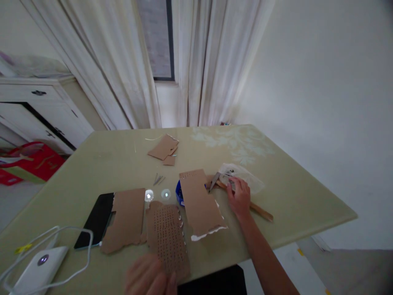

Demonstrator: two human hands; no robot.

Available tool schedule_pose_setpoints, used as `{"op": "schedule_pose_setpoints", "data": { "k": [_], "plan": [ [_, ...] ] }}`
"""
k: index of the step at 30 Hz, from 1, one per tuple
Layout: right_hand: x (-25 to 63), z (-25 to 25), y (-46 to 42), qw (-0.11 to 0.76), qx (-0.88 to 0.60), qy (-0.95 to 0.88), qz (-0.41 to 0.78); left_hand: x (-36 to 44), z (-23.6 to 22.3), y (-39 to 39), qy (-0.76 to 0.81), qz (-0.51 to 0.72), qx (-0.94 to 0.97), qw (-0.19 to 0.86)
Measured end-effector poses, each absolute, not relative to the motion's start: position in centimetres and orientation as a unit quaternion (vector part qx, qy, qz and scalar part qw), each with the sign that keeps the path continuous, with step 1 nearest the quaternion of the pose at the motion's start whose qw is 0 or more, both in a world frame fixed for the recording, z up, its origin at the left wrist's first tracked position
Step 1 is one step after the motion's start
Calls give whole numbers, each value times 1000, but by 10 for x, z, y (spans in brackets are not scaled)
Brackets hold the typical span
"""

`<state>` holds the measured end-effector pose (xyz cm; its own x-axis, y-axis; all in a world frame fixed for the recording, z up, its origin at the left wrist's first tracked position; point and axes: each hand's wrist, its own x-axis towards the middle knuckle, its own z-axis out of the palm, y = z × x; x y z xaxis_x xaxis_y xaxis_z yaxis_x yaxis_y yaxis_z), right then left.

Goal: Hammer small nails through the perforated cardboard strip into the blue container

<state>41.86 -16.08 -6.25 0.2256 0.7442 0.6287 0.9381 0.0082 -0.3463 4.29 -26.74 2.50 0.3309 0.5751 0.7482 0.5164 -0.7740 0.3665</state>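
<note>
At the bottom edge my left hand [147,275] is smeared by motion, its fingers curled and its thumb at the near end of a cardboard piece [168,233] punched with rows of small holes. My right hand [239,196] closes over the wooden handle of a hammer [260,211], whose metal head points left. A crumpled clear plastic bag [253,180] lies just behind that hand. Between my hands rests a larger cardboard sheet [199,203], with a few holes at its far end. It partly covers a blue container [178,193], whose contents I cannot make out.
Another cardboard piece [127,219] overlaps a black phone [96,217] on the left. A white power bank [43,266] with a looped cable lies at front left. Several nails [158,179], two clear round discs and cardboard scraps [164,146] sit farther back. A wall borders the right.
</note>
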Motion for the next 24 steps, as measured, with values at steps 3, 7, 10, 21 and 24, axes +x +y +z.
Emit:
{"op": "schedule_pose_setpoints", "data": {
  "k": [3,7,10,21,24],
  "plan": [
    [419,-64,-161,346,-709,-600,-130,67,21,-181,486,429,761,-8],
    [418,-64,-160,330,-713,-604,-134,75,5,-93,633,271,725,-11],
    [419,-63,-160,322,-709,-614,-126,68,-22,-76,670,218,709,-23],
    [413,-56,-154,237,-731,-632,-99,65,-44,-78,679,177,712,17],
    [412,-54,-155,231,-730,-637,-93,65,-44,-77,681,189,707,36]
  ]
}}
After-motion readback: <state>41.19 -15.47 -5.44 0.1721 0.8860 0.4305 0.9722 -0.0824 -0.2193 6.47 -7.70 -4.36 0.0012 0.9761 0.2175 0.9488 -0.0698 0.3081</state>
